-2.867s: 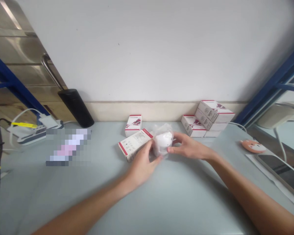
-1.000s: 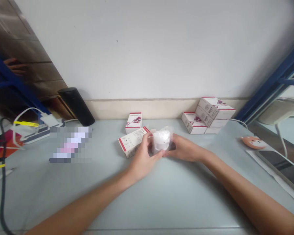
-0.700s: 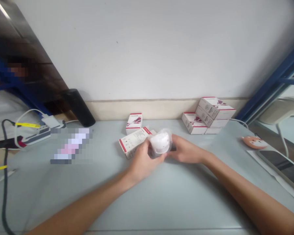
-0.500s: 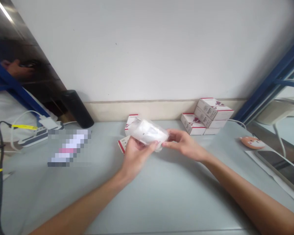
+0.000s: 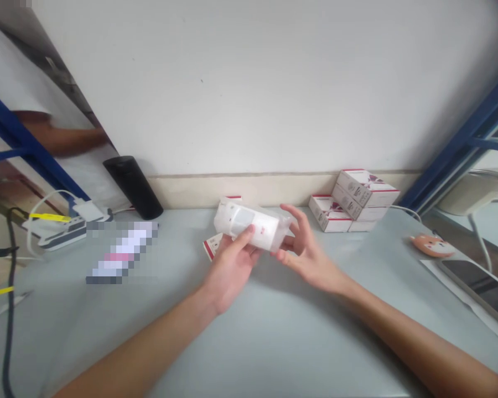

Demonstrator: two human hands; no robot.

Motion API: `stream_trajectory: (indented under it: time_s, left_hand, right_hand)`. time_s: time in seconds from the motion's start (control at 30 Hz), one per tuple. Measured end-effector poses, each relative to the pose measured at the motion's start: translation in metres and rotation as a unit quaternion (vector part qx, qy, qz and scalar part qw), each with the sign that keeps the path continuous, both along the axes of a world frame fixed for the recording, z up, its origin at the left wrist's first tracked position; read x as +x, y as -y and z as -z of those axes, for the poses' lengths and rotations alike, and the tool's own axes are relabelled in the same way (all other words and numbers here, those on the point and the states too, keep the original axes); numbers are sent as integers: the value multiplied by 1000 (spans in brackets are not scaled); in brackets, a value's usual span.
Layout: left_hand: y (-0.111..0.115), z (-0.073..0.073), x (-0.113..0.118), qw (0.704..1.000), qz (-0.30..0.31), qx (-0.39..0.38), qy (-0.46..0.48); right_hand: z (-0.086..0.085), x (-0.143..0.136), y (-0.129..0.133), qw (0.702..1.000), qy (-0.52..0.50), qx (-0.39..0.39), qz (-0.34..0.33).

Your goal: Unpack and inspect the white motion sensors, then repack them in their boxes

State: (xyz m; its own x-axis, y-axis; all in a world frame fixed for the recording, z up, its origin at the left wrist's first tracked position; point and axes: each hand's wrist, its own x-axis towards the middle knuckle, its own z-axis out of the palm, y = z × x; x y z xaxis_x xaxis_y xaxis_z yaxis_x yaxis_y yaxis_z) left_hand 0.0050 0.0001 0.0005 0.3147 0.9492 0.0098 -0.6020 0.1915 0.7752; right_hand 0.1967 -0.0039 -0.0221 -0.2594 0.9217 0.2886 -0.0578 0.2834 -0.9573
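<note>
device (image 5: 267,228) is outside the boxes (image 5: 364,194) at right-centre but inside a plastic bag (image 5: 284,228), pinched mid-frame by the left hand (image 5: 229,272). right hand (image 5: 312,261) has fingers spread beside it.

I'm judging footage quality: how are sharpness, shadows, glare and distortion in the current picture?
Head view: slightly soft, the print on the stacked boxes hard to read; head view: a soft shadow on the table beside the right forearm, faint sheen on the clear plastic bag; head view: black cylinder and blue frame lean outward, probably wide-angle distortion.
</note>
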Motion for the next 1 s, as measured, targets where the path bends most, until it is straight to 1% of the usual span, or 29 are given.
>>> stream_trajectory:
  time_s: [0.1, 0.17, 0.27, 0.37, 0.47, 0.5, 0.57, 0.63, 0.67, 0.73, 0.77, 0.83, 0.87, 0.9, 0.93, 1.0]
  left_hand:
    - [-1, 4, 1, 999, 18, -23, 17]
    - [-2, 5, 1, 999, 29, -20, 19]
    - [-2, 4, 1, 999, 48, 2, -4]
    - [1, -1, 1, 997, 50, 45, -45]
    - [5, -3, 1, 989, 19, 109, -101]
    - [6, -2, 2, 984, 3, 132, -119]
    - [5, 3, 2, 971, -50, 180, -152]
    - [1, 8, 1, 945, -120, 231, -199]
    - [-2, 10, -1, 924, -159, 260, -231]
    - [-9, 13, -7, 868, -221, 328, -301]
    - [-12, 13, -11, 836, -239, 363, -335]
    - [-19, 13, -19, 778, -245, 427, -391]
    - [-21, 12, -23, 756, -235, 451, -412]
    - [-23, 12, -27, 741, -220, 466, -430]
    - [-24, 13, -29, 732, -205, 474, -444]
    - [-23, 14, -31, 724, -183, 474, -466]
  right_hand:
    - [3, -9, 3, 999, -2, 13, 45]
    - [2, -12, 3, 997, -9, 16, 74]
    - [-2, -12, 2, 994, -46, 13, 102]
    - [-6, -8, 0, 987, -91, -6, 128]
    - [-12, -1, -3, 981, -126, -54, 135]
    - [-14, 1, -4, 980, -139, -72, 126]
    - [-18, 6, -6, 976, -165, -107, 99]
    - [-21, 10, -7, 971, -181, -136, 72]
    - [-22, 12, -8, 970, -185, -148, 61]
    - [-22, 15, -9, 967, -186, -166, 41]
    - [-22, 17, -9, 967, -186, -172, 31]
    - [-20, 18, -11, 966, -187, -178, 18]
    - [-20, 18, -11, 966, -187, -179, 16]
    - [-19, 19, -12, 966, -187, -178, 16]
    - [-19, 19, -12, 967, -184, -174, 17]
    - [-18, 20, -14, 972, -170, -158, 22]
